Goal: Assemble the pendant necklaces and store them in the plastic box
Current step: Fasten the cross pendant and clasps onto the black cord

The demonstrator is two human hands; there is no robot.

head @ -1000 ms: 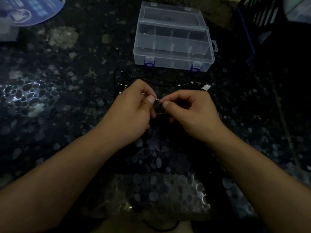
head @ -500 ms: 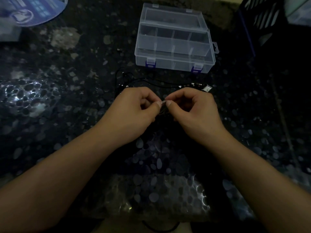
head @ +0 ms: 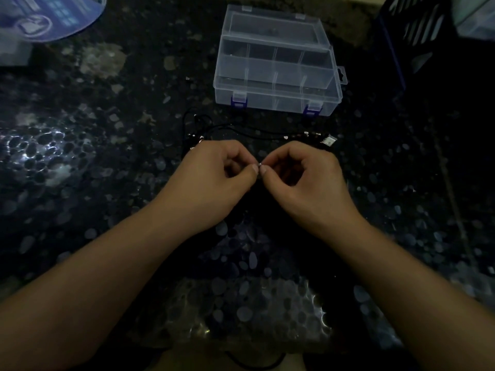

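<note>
Both of your hands meet over the dark speckled table (head: 80, 183), thumbs nearly tip to tip. Your left hand (head: 219, 178) has its fingers curled in tight, thumb pressed against the forefinger, pinching a tiny bright metal piece (head: 259, 164) at its tip. Your right hand (head: 302, 178) mirrors it: fingers curled, thumb and forefinger closed on the same small glinting piece from the other side. What that piece is exactly you cannot tell from here; it is too small and the light is poor.

Just beyond your knuckles, a black cord (head: 251, 131) lies across the table, running from a loop near your left hand toward the right, with a few small metal fittings along it and a small pale tag-like piece (head: 329, 140) at its right end. Whether the cord connects to what you pinch is hidden by your fingers.

Farther back stands the clear plastic box (head: 278, 84), lid open and leaning behind it, dividers visible inside, two blue latches on the near wall. A blue printed sheet (head: 51, 17) sits at the far left corner, and a dark slatted crate (head: 412, 33) at the far right.
</note>
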